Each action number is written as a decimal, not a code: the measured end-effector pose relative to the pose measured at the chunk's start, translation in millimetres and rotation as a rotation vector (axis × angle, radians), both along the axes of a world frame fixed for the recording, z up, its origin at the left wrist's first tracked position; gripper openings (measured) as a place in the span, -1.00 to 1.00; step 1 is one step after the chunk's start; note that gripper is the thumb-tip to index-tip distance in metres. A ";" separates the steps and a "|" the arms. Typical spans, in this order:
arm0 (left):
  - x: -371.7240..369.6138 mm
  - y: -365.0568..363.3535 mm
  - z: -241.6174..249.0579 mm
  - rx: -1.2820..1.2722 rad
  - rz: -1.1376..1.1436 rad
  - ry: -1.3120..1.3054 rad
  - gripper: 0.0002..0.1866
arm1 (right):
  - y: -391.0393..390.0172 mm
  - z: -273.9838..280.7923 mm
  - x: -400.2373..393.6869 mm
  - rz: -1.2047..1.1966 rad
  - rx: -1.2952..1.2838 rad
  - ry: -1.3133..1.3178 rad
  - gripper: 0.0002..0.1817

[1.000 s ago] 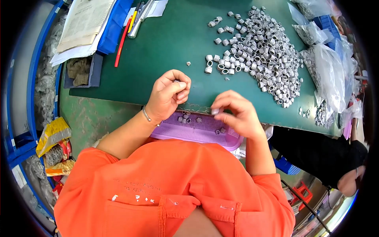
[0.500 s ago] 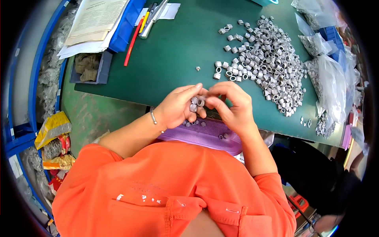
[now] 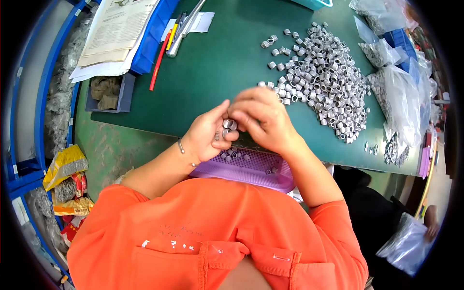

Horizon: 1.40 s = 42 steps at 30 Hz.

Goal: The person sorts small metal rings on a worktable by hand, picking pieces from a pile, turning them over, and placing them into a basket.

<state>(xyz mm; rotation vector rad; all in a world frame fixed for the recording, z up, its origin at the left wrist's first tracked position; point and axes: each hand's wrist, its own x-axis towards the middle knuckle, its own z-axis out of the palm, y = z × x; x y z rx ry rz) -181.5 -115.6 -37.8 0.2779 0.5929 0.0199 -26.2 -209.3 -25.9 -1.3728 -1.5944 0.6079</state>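
Note:
My left hand [image 3: 208,133] is cupped around several small silver-grey metal rings [image 3: 229,125], which rest against its fingers. Close against its fingertips, my right hand [image 3: 263,118] has its thumb and fingers pinched together. Whatever sits in that pinch is hidden. Below both hands a purple mesh basket [image 3: 227,170] lies between my body and the table edge, with a few loose rings [image 3: 235,154] in it. A large heap of the same rings [image 3: 333,82] spreads over the green table [image 3: 212,63] to the right of my hands.
Pens [image 3: 159,60] and a blue tray with papers [image 3: 118,34] lie at the left, above a grey bin [image 3: 126,94] holding cloth. Plastic bags of parts [image 3: 401,106] line the right side. At lower right, another person's hand [image 3: 431,223] holds a clear bag [image 3: 406,244].
Both hands have shifted slightly left, and my right hand has turned with its fingers closer over the left fingertips. The other person's hand and clear bag have come into view at lower right.

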 end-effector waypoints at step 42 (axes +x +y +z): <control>4.9 3.2 -12.5 0.342 -0.069 -0.204 -0.77 | -101.5 -11.5 19.8 -0.267 -0.148 0.582 -0.79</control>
